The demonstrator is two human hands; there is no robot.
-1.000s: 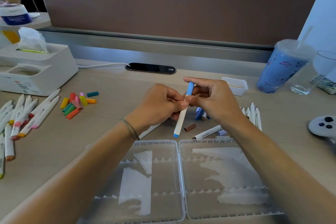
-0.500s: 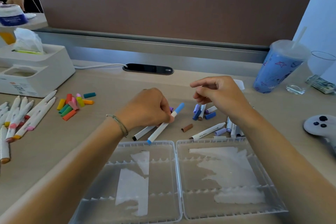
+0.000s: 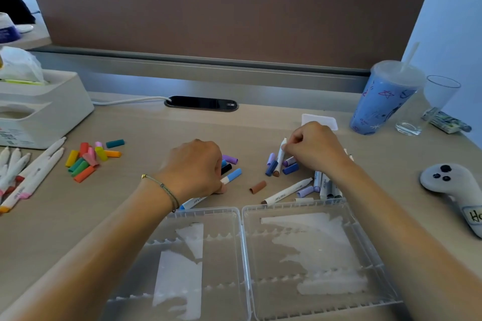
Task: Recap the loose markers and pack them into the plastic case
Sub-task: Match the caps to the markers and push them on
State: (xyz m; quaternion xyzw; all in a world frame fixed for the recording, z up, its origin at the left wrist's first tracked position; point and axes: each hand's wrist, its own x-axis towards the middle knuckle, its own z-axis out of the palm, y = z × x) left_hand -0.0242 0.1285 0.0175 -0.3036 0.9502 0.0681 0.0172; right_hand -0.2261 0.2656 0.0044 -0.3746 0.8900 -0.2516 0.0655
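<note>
The left hand (image 3: 194, 168) has lowered the recapped blue marker (image 3: 230, 177) onto the desk, fingers seemingly still gripping it; the right hand (image 3: 314, 147) now pinches another uncapped marker (image 3: 280, 156).

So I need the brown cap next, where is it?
In the head view the brown cap lies loose on the desk between both hands, just beyond the open plastic case.

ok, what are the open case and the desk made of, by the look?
Open case: clear rigid plastic, probably moulded; the desk shows through it, and scalloped ribs run across both halves. White patches inside look like paper or residue; cannot tell which. Desk: pale wood-look surface, matte, likely laminate.
</note>
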